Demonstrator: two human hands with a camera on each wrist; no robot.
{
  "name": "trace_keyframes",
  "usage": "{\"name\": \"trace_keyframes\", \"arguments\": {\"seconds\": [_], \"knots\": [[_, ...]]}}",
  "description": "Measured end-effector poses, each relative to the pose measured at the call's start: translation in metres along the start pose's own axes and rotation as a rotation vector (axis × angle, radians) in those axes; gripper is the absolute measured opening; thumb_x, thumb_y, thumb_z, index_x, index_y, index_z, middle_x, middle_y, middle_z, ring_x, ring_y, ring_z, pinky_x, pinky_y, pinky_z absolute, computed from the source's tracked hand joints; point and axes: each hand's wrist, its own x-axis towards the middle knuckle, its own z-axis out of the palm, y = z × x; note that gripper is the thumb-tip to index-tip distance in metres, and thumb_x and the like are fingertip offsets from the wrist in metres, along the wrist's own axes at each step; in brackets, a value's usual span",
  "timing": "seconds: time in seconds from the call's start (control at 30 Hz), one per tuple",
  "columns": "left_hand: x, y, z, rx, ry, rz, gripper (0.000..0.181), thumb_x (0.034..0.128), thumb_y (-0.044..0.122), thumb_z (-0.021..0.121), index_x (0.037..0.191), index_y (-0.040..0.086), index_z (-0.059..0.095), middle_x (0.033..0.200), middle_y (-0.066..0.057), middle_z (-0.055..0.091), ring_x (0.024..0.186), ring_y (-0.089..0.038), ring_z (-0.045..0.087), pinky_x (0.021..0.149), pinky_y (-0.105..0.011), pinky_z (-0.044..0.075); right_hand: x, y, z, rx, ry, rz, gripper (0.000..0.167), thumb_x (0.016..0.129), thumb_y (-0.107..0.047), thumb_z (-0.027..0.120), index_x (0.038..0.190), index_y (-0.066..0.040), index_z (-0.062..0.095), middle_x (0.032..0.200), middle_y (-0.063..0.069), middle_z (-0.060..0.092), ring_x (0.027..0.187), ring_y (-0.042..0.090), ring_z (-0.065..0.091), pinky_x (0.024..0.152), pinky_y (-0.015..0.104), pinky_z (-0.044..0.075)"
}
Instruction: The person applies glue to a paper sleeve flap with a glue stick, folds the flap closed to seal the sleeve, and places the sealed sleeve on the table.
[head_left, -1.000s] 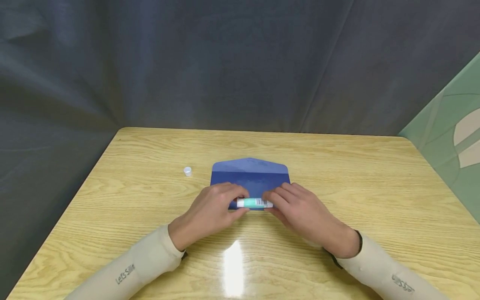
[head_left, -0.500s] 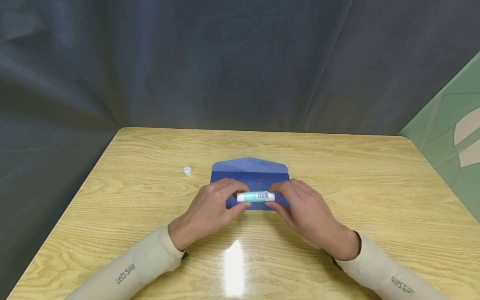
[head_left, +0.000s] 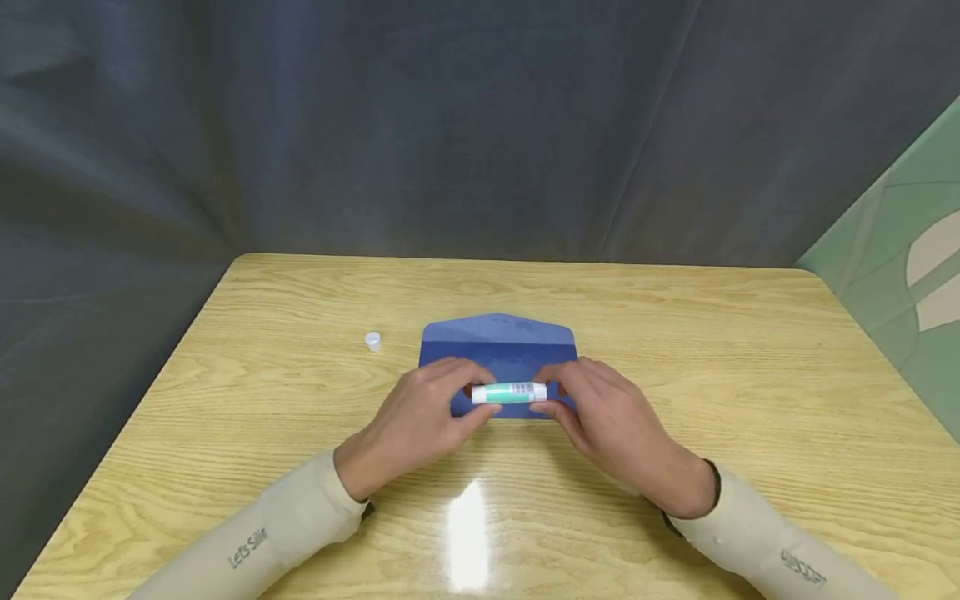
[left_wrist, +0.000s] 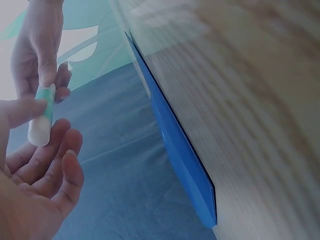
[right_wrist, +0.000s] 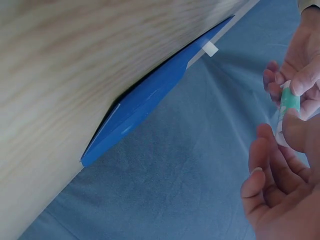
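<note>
Between my two hands, a white glue stick (head_left: 509, 393) with a green label and a barcode lies sideways, held above a blue envelope (head_left: 517, 356). My left hand (head_left: 420, 408) pinches its left end between thumb and fingers. At the opposite end, my right hand (head_left: 618, 417) pinches it the same way. The left wrist view shows the glue stick (left_wrist: 42, 115) well off the table. The envelope's flap points away from me and is unfolded; my hands hide parts of its lower half.
A small white cap (head_left: 373, 341) stands on the wooden table (head_left: 247, 375), left of the envelope. Dark cloth (head_left: 450, 133) hangs behind the table and at its left. A green panel (head_left: 892, 242) borders the right side.
Both hands have lifted the glue stick slightly, and it appears a little farther from me. More of its right end shows as the right fingers have shifted. The envelope and cap stay put.
</note>
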Motion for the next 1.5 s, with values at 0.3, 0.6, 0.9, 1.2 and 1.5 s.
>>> {"name": "trace_keyframes", "arguments": {"seconds": [0.3,0.6,0.9,1.2,1.5], "knots": [[-0.0015,0.0006,-0.0011,-0.033,-0.033,-0.021,0.015,0.0841,0.015,0.079,0.094,0.01,0.068,0.083,0.002,0.068,0.071,-0.013,0.06,0.062,-0.017,0.046,0.0014,0.0,0.0026,-0.009,-0.013,-0.012,0.034,0.099,-0.04,0.055,0.104,-0.008,0.063,0.087,-0.002,0.065,0.072,0.009,0.053,0.069,0.03,0.05],[-0.0053,0.0003,-0.001,-0.053,-0.056,-0.039,0.013,0.0853,0.016,0.078,0.093,0.011,0.068,0.084,0.003,0.068,0.069,-0.013,0.058,0.06,-0.016,0.044,0.0014,0.0015,0.0066,-0.028,-0.008,-0.06,0.042,0.103,-0.046,0.041,0.102,-0.008,0.06,0.086,0.0,0.067,0.074,0.011,0.057,0.068,0.029,0.05],[-0.0061,0.0005,-0.0008,-0.087,-0.059,-0.04,0.013,0.0851,0.015,0.078,0.092,0.012,0.068,0.082,0.003,0.066,0.066,-0.012,0.055,0.056,-0.014,0.04,0.0016,0.002,0.0054,-0.053,-0.035,-0.081,0.041,0.104,-0.044,0.038,0.104,-0.009,0.059,0.083,-0.002,0.062,0.071,0.011,0.052,0.066,0.028,0.047],[-0.0046,0.002,0.001,-0.071,-0.048,-0.016,0.014,0.0843,0.016,0.079,0.092,0.011,0.069,0.083,0.003,0.068,0.069,-0.012,0.06,0.059,-0.014,0.044,-0.001,0.0015,0.0033,-0.072,-0.056,-0.072,0.04,0.106,-0.041,0.034,0.104,-0.01,0.059,0.083,-0.003,0.06,0.071,0.011,0.051,0.066,0.028,0.046],[-0.0047,0.0011,0.0026,-0.065,0.003,0.056,0.012,0.0835,0.015,0.08,0.092,0.01,0.073,0.082,0.002,0.07,0.072,-0.009,0.062,0.065,-0.016,0.049,-0.0014,0.0012,0.0052,-0.066,-0.048,-0.066,0.042,0.107,-0.039,0.03,0.101,-0.009,0.059,0.081,-0.003,0.059,0.071,0.012,0.051,0.066,0.028,0.046]]}}
